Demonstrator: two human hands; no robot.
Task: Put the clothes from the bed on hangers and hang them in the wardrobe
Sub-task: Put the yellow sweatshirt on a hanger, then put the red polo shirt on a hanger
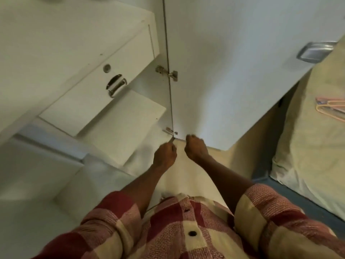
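Note:
I stand at the open white wardrobe [119, 116], looking down. My left hand [165, 155] is curled and pinches a small grey metal piece [172, 140] just below the door's lower hinge [170, 131]. Beside it, my right hand [196, 147] is a fist at the bottom edge of the open wardrobe door [233, 71]; I see nothing in it. Pink hangers [330, 108] lie on the bed [308, 146] at the right. No garment from the bed is in sight.
A white drawer with a chrome handle [115, 85] and a round lock sits inside the wardrobe on the left. The upper hinge [167, 71] is on the door's inner edge. A metal pull [313, 52] shows on the far side of the door. Tan floor [250, 146] runs between door and bed.

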